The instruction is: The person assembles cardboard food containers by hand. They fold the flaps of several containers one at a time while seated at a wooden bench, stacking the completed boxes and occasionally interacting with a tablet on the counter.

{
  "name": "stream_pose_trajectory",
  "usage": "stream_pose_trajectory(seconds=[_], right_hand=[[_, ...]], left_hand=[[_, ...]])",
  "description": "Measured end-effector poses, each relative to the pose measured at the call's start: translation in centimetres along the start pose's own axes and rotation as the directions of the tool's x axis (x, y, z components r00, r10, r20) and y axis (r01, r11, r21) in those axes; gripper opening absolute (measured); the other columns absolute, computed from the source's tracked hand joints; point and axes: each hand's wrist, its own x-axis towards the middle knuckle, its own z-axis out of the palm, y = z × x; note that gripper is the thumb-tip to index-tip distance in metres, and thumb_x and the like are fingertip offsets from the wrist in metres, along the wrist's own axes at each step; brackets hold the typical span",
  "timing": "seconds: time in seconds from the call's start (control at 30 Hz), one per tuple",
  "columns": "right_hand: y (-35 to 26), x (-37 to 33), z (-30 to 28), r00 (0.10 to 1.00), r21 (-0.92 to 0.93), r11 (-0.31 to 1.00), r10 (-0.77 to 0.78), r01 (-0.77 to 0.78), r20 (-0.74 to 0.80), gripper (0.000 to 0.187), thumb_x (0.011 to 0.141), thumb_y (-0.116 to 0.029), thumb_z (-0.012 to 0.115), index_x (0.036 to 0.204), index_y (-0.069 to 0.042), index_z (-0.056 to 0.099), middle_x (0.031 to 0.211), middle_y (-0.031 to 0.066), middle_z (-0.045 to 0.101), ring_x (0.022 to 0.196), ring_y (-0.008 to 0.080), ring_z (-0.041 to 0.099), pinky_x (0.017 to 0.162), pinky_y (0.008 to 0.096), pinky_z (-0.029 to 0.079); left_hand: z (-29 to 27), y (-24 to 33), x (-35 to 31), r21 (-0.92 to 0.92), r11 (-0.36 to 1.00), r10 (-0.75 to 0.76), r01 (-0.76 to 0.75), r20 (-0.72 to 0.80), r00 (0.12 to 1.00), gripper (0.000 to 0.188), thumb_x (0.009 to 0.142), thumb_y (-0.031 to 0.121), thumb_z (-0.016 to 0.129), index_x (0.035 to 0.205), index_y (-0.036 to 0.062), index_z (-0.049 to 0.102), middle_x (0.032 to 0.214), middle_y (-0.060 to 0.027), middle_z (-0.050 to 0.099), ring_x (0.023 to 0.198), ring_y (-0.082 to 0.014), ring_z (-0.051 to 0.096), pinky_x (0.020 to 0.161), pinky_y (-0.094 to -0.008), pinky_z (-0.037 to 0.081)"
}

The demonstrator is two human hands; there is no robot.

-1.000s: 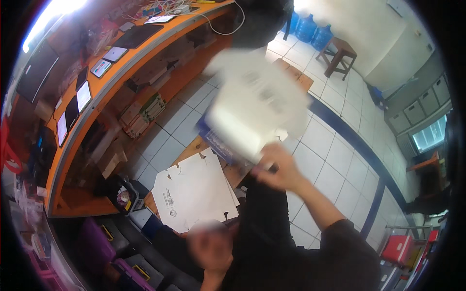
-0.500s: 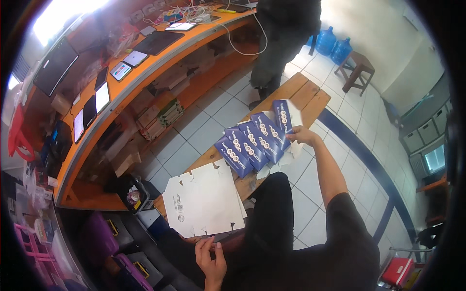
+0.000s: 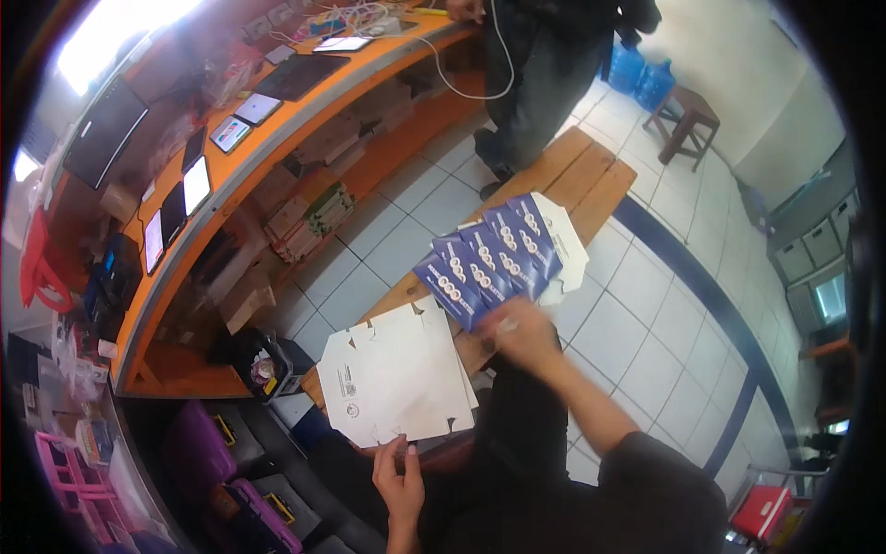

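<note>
Several flat cardboard box pieces (image 3: 486, 263), dark blue with printed round designs, lie overlapping in rows on a wooden bench (image 3: 581, 171). White undersides or flaps (image 3: 565, 242) show at their far right edge. My right hand (image 3: 524, 334) is over the near corner of these blue pieces, its fingers smeared by motion; whether it holds anything is unclear. Closer to me, white flat cardboard blanks (image 3: 397, 379) with cut notches lie stacked on the bench. My left hand (image 3: 399, 482) is at their near edge, fingers loosely bent and thumb apart, with nothing visible in it.
A curved orange counter (image 3: 268, 120) on the left carries phones, tablets and a tangle of white cables (image 3: 360, 18). A person in dark clothes (image 3: 540, 83) stands beyond the bench. Blue water jugs (image 3: 641, 78) and a brown stool (image 3: 685, 120) are at the far right.
My right hand has moved from the right side of the blue pieces toward me, to their near corner. My left hand is nearly unmoved. The standing person has shifted, and a hand now shows.
</note>
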Motion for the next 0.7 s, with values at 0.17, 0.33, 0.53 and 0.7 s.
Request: stream_pose_trajectory(seconds=[0.17,0.33,0.53,0.7], right_hand=[[-3.2,-12.8,11.9,0.755,-0.098,0.906,-0.278,0.411,0.594,0.060,0.081,-0.048,0.078,0.125,-0.008,0.068,0.138,0.0199,0.062,0.129,0.0410,0.057,0.103,0.0544,0.048],[-1.3,-16.7,16.0,0.589,-0.201,0.857,-0.140,0.475,0.796,0.060,0.084,-0.043,0.075,0.129,-0.005,0.064,0.146,0.0273,0.053,0.135,0.0484,0.051,0.106,0.0557,0.047],[-1.1,-14.4,14.4,0.481,-0.079,0.859,-0.205,0.506,0.853,0.022,0.091,-0.030,0.065,0.096,-0.011,0.075,0.110,0.0091,0.068,0.107,0.0293,0.065,0.080,0.0452,0.058],[-4.9,-11.7,12.6,0.570,-0.155,0.959,-0.009,0.239,0.822,0.026,0.099,-0.031,0.057,0.100,-0.009,0.071,0.086,0.0125,0.074,0.082,0.0364,0.072,0.072,0.0496,0.057]], left_hand=[[0.1,2.0,0.6,-0.018,1.000,0.006,-0.003,0.147,0.989,0.017,0.092,0.003,0.070,0.108,-0.0030,0.072,0.101,-0.0171,0.072,0.091,-0.0289,0.070,0.082,-0.0374,0.054],[-1.8,1.6,-1.1,0.021,0.999,0.041,-0.046,0.199,0.979,0.017,0.093,0.005,0.070,0.108,-0.0011,0.073,0.098,-0.0156,0.072,0.085,-0.0240,0.069,0.078,-0.0335,0.055],[-1.6,-2.7,-4.0,-0.088,0.975,-0.179,0.203,0.222,0.958,0.019,0.095,0.009,0.070,0.112,0.0003,0.073,0.096,-0.0111,0.070,0.082,-0.0178,0.068,0.076,-0.0305,0.054],[-1.5,-5.0,-4.0,-0.068,0.961,-0.247,0.269,0.236,0.940,0.018,0.097,0.011,0.069,0.111,0.0007,0.074,0.095,-0.0112,0.070,0.082,-0.0199,0.068,0.077,-0.0310,0.054]])
